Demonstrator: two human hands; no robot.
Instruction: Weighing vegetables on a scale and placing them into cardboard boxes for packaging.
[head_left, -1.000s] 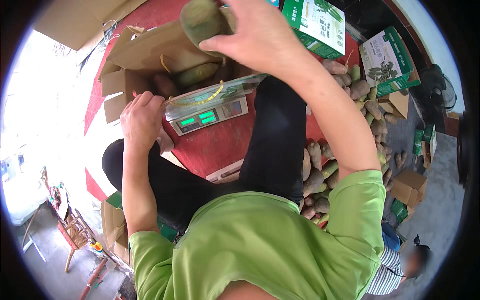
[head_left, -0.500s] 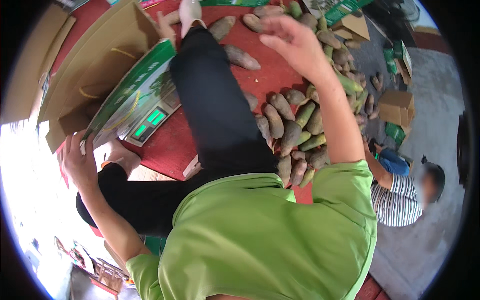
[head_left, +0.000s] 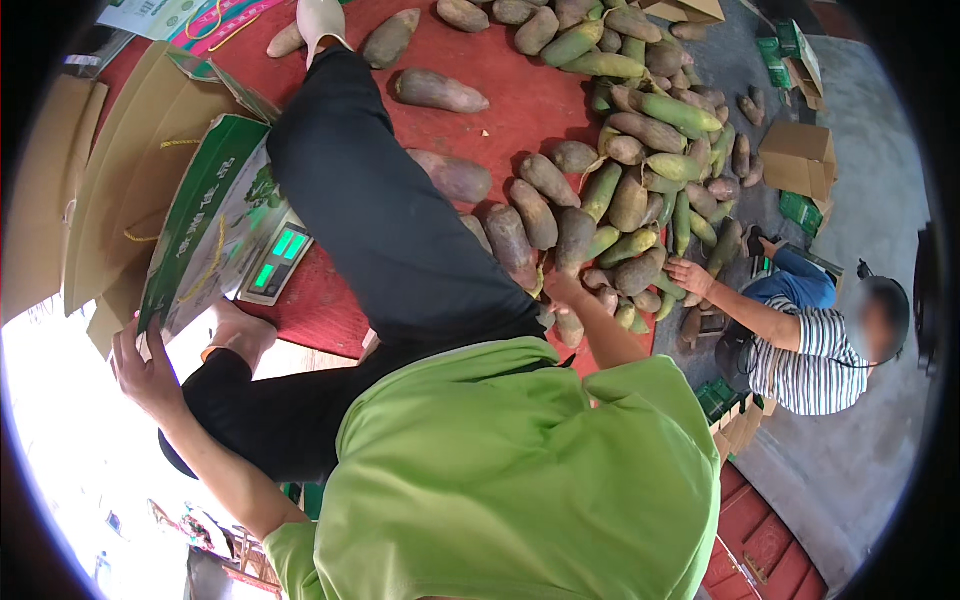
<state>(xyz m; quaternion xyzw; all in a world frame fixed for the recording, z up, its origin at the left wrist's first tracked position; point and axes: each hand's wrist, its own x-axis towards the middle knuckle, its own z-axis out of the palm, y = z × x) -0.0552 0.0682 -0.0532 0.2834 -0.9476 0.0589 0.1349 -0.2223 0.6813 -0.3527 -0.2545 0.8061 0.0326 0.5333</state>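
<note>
My left hand [head_left: 145, 372] is at the lower corner of a green-and-white printed carton [head_left: 205, 190], its thumb and fingers closed on the carton's edge. A digital scale [head_left: 275, 262] with lit green digits shows beside the carton, partly covered by it. At the near side of a large heap of root vegetables, probably radishes, my right hand [head_left: 566, 288] is closed at the lower end of a purplish radish [head_left: 575, 240]. Some of its fingers are hidden. More purplish radishes [head_left: 535, 215] and green radishes [head_left: 602, 190] lie around that hand.
My outstretched leg [head_left: 390, 200] lies across the red surface [head_left: 470, 135], between carton and heap. A co-worker in a striped shirt [head_left: 800, 360] reaches a hand [head_left: 690, 275] into the heap from the right. Brown cartons [head_left: 797, 160] stand beyond, and a loose radish [head_left: 440, 90] lies apart.
My right hand has come down from above the far part of the heap to the near radishes. My left hand stays at the carton. The co-worker's hand now reaches the heap.
</note>
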